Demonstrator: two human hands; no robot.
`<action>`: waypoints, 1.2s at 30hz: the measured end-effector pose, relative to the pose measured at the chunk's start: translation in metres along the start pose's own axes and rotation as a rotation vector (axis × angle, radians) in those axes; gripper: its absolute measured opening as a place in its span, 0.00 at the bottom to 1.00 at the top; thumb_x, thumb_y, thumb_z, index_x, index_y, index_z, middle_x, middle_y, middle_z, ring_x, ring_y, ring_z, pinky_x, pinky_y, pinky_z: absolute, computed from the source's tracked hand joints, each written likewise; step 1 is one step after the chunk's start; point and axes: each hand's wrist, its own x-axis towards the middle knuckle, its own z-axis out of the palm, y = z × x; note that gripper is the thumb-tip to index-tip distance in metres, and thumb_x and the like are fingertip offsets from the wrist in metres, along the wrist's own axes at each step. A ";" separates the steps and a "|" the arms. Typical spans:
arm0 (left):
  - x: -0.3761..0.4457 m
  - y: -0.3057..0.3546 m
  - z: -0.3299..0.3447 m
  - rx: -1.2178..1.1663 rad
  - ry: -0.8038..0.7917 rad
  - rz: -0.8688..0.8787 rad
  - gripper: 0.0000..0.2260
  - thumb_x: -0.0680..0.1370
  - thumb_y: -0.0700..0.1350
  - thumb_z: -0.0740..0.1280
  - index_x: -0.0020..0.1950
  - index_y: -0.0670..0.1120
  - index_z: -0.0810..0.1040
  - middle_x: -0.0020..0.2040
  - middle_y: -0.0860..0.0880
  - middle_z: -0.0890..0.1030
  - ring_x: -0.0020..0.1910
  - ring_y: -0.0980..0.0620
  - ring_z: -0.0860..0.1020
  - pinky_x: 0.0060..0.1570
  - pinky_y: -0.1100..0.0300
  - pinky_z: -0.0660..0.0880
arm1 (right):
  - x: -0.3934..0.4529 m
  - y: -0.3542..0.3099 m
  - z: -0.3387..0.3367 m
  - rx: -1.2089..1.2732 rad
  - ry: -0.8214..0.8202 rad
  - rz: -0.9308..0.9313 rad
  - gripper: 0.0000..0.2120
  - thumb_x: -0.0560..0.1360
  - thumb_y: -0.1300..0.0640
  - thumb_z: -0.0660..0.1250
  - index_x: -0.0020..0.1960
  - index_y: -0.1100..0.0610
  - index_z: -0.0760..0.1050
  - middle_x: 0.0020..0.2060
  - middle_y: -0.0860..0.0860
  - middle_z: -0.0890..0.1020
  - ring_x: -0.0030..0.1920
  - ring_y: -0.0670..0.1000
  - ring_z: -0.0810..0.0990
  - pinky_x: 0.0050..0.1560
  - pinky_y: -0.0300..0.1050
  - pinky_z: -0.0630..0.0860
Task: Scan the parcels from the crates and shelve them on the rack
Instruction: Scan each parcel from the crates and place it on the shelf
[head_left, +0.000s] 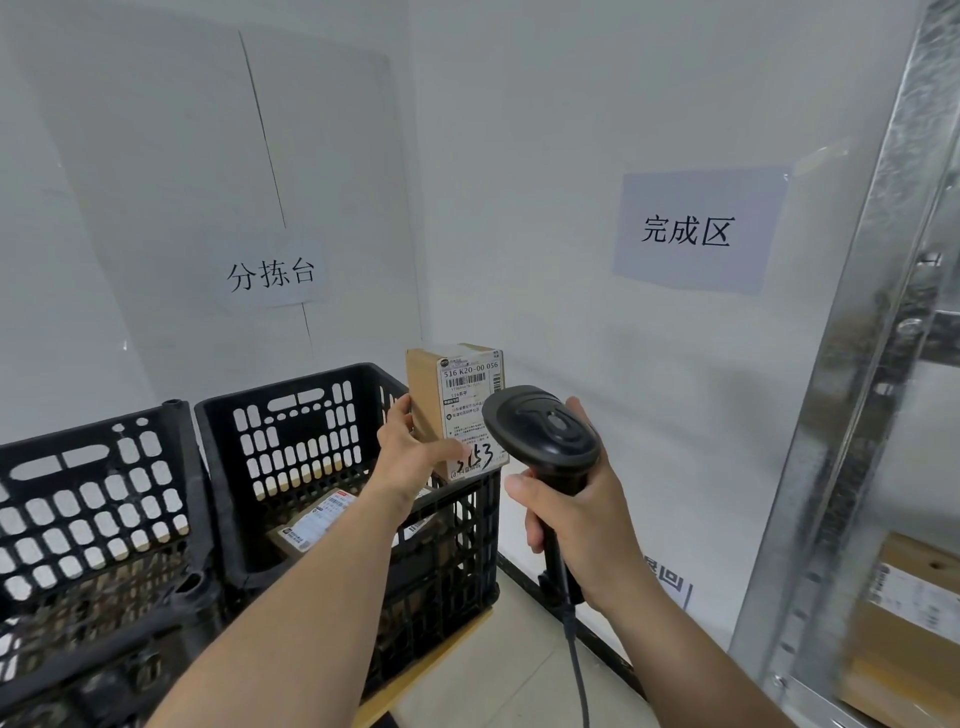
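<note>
From the head view, the left hand (415, 447) grips a brown parcel (457, 410) upright above the right rim of a black crate (291, 447), open wall space behind it. The right hand (576, 514) grips a black scanner (540, 436) just before the label, which reads "516 K20-00 056" and handwritten "153". Wall signs (696, 231) read "分拣台" and "完成区". A metal rack (857, 415) edges the right, parcels on its shelf.

Head-worn view, forward and down
</note>
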 end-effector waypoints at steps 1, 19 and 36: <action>0.000 -0.001 -0.001 0.003 0.000 -0.002 0.52 0.48 0.48 0.79 0.69 0.62 0.60 0.67 0.46 0.70 0.60 0.44 0.77 0.57 0.44 0.77 | 0.000 0.000 0.000 -0.005 -0.001 0.000 0.43 0.73 0.69 0.71 0.73 0.37 0.54 0.31 0.52 0.78 0.24 0.52 0.71 0.27 0.44 0.72; -0.028 0.005 -0.001 -0.116 -0.074 -0.010 0.38 0.72 0.38 0.73 0.75 0.56 0.57 0.57 0.48 0.80 0.54 0.48 0.82 0.56 0.47 0.78 | -0.001 0.013 -0.008 -0.281 0.230 -0.014 0.48 0.71 0.63 0.75 0.75 0.31 0.51 0.53 0.41 0.80 0.33 0.40 0.78 0.33 0.38 0.77; -0.153 -0.037 0.096 -0.120 -0.358 -0.142 0.22 0.78 0.45 0.67 0.69 0.57 0.65 0.57 0.49 0.81 0.42 0.60 0.82 0.53 0.53 0.79 | -0.109 0.031 -0.064 -0.452 0.577 0.079 0.51 0.67 0.58 0.77 0.65 0.17 0.50 0.60 0.34 0.77 0.61 0.52 0.80 0.56 0.65 0.79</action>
